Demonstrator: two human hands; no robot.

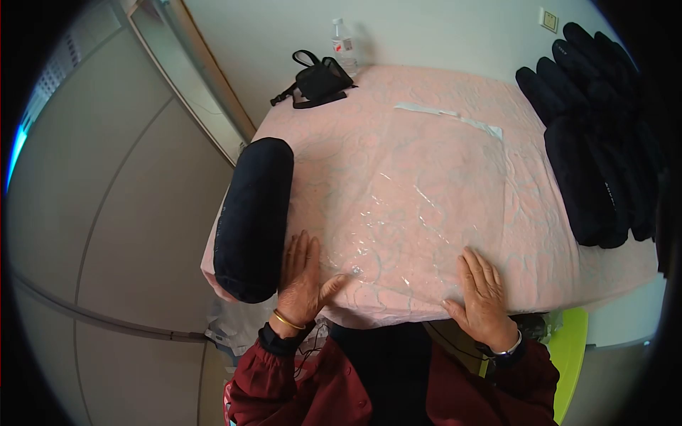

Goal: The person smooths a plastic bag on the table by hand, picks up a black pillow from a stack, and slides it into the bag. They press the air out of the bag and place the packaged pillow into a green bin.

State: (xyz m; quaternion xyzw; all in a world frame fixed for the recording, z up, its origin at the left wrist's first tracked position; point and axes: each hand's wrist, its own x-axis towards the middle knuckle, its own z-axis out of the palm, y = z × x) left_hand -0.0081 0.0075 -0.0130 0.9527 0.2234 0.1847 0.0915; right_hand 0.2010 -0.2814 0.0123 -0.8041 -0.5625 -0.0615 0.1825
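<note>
Covering the table is one pink patterned cloth (440, 135), and on it lies one clear plastic bag (419, 206), glossy, crinkled and flat, near the front edge. A stack of black rolls (593, 135) sits right; one black roll (254, 216) lies left. One black pouch (320, 82), one bottle (343, 44). Left hand (304, 280) and right hand (483, 298) press flat with fingers spread, gripping nothing.

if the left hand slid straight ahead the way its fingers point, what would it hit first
Probably the black roll. The left hand lies flat on the clear plastic bag, fingers pointing up the table close beside the roll's near end; it might only brush along it.
</note>
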